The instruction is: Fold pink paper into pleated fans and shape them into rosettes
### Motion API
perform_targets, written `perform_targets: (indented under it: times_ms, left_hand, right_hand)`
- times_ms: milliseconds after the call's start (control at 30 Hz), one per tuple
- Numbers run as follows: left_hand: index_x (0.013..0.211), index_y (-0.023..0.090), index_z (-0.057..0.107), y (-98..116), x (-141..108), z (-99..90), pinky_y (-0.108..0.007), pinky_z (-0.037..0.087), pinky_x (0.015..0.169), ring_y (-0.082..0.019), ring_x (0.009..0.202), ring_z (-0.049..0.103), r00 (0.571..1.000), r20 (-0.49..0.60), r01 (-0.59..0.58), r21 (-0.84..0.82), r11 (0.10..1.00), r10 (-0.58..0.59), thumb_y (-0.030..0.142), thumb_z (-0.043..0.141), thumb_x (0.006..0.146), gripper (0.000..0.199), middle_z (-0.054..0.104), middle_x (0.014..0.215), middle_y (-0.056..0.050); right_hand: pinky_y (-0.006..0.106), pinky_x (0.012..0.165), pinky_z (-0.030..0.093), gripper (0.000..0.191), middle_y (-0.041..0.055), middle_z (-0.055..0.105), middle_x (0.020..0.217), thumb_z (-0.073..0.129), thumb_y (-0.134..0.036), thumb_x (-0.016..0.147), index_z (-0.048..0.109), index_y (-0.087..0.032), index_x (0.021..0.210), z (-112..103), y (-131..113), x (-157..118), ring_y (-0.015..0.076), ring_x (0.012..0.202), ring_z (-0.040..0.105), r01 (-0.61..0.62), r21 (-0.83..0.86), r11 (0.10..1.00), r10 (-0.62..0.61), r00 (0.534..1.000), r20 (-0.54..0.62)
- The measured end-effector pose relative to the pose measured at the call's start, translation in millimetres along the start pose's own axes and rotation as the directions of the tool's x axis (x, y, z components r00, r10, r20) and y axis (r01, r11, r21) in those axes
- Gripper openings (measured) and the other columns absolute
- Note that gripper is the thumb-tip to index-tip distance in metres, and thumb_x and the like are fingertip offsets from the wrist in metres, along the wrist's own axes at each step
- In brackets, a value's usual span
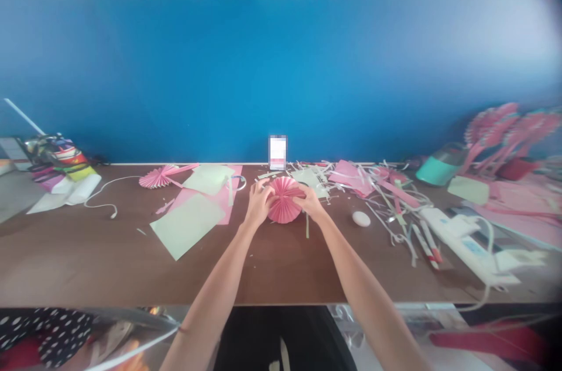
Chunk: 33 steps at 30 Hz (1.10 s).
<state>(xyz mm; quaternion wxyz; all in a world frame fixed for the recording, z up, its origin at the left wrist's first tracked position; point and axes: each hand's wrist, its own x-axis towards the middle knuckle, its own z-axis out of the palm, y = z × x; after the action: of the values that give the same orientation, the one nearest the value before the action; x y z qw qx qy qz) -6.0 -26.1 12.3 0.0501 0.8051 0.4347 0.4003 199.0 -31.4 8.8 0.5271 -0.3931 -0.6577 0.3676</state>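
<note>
A round, pleated pink paper rosette (pixel 285 207) sits in front of me at the middle of the table. My left hand (pixel 260 198) grips its left edge with curled fingers, and my right hand (pixel 308 200) pinches the right edge. Behind it lie pale paper scraps (pixel 309 178) and thin strips. To the left, a second pleated pink fan (pixel 157 177) with a pink strip lies on the table. Sheets of pale green paper (pixel 188 224) rest over a pink sheet (pixel 227 207) near my left hand.
A phone (pixel 278 153) stands against the blue partition (pixel 281 72). On the right are a white oval object (pixel 361 219), markers (pixel 425 247), a white power strip (pixel 468 248) and a teal container (pixel 440 166). Crepe paper or ribbon bundles (pixel 65 166) lie at far left, beside a white cable (pixel 103 194).
</note>
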Motion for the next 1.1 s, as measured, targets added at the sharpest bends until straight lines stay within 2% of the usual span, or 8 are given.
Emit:
perform_targets:
  times_ms: [133, 333, 467, 533, 633, 767, 967, 1100]
  left_hand:
    - [0.092, 0.023, 0.062, 4, 1, -1.4, -0.049, 0.035, 0.100, -0.029, 0.127, 0.034, 0.998, 0.050, -0.024, 0.012, 1.000, 0.024, 0.033, 0.055, 0.089, 0.013, 0.042, 0.140, -0.006]
    - [0.095, 0.023, 0.062, 7, 0, -1.2, -0.044, 0.035, 0.098, -0.027, 0.121, 0.037, 0.996, 0.073, -0.045, 0.017, 0.999, 0.043, 0.031, 0.052, 0.091, 0.014, 0.047, 0.133, -0.006]
    - [0.096, 0.022, 0.062, 9, 1, -2.0, -0.042, 0.035, 0.094, -0.025, 0.112, 0.042, 0.995, 0.080, -0.070, 0.066, 0.995, 0.065, 0.031, 0.048, 0.093, 0.017, 0.052, 0.121, -0.007]
    - [0.095, 0.021, 0.061, 7, 2, -2.2, -0.040, 0.037, 0.089, -0.024, 0.104, 0.044, 0.994, 0.097, -0.065, 0.118, 0.991, 0.053, 0.027, 0.045, 0.094, 0.017, 0.054, 0.113, -0.008]
    - [0.093, 0.021, 0.060, 3, 3, -2.5, -0.038, 0.037, 0.084, -0.023, 0.097, 0.046, 0.990, 0.133, -0.068, 0.184, 0.980, 0.044, 0.018, 0.043, 0.093, 0.017, 0.056, 0.105, -0.007]
    - [0.095, 0.020, 0.059, -2, 3, -2.9, -0.038, 0.035, 0.086, -0.023, 0.101, 0.047, 0.979, 0.191, -0.105, 0.206, 0.973, 0.065, 0.010, 0.043, 0.089, 0.020, 0.058, 0.105, -0.007]
    - [0.094, 0.020, 0.059, -7, 2, -0.4, -0.037, 0.035, 0.086, -0.023, 0.100, 0.049, 0.963, 0.265, -0.110, 0.198, 0.974, 0.054, 0.008, 0.043, 0.088, 0.021, 0.062, 0.101, -0.006]
    - [0.096, 0.020, 0.060, -10, 0, 2.4, -0.037, 0.036, 0.086, -0.023, 0.102, 0.050, 0.958, 0.284, -0.092, 0.185, 0.978, 0.036, 0.009, 0.042, 0.088, 0.022, 0.063, 0.104, -0.007]
  right_hand:
    - [0.034, 0.087, 0.051, 0.027, 0.0042, 0.069, 0.095, 0.057, -0.014, 0.069, 0.066, -0.018, 0.094, 2, -1, -1, 0.0185, 0.092, 0.066, -0.040, 0.035, 0.999, 0.042, 0.997, -0.062]
    - [0.033, 0.083, 0.051, 0.029, 0.0034, 0.066, 0.102, 0.064, -0.023, 0.074, 0.060, -0.021, 0.102, 6, -1, -4, 0.0164, 0.088, 0.065, -0.040, 0.021, 0.999, 0.042, 0.994, -0.103]
    - [0.034, 0.078, 0.051, 0.032, 0.0026, 0.065, 0.094, 0.065, -0.029, 0.077, 0.053, -0.021, 0.106, 6, 0, -4, 0.0183, 0.085, 0.063, 0.009, -0.128, 0.992, -0.027, 0.990, -0.139]
    - [0.035, 0.079, 0.049, 0.027, 0.0046, 0.063, 0.097, 0.063, -0.029, 0.080, 0.055, -0.021, 0.104, 5, 2, -5, 0.0201, 0.089, 0.061, 0.056, -0.313, 0.948, -0.100, 0.987, -0.127]
    - [0.040, 0.087, 0.045, 0.018, 0.0093, 0.058, 0.112, 0.061, -0.030, 0.084, 0.062, -0.021, 0.100, 5, 5, -6, 0.0251, 0.103, 0.054, 0.140, -0.593, 0.793, -0.209, 0.977, -0.048]
    - [0.044, 0.091, 0.039, 0.019, 0.0099, 0.052, 0.123, 0.060, -0.032, 0.087, 0.067, -0.024, 0.101, 10, 5, -8, 0.0298, 0.111, 0.044, 0.166, -0.791, 0.589, -0.259, 0.966, 0.010]
    - [0.037, 0.086, 0.037, 0.022, 0.0090, 0.061, 0.107, 0.047, -0.028, 0.094, 0.066, -0.023, 0.105, 17, 3, -9, 0.0248, 0.100, 0.047, 0.210, -0.821, 0.530, -0.200, 0.973, 0.119]
    - [0.034, 0.086, 0.037, 0.021, 0.0080, 0.063, 0.104, 0.044, -0.024, 0.096, 0.065, -0.021, 0.100, 21, 6, -8, 0.0216, 0.097, 0.052, 0.242, -0.804, 0.543, -0.154, 0.970, 0.189]
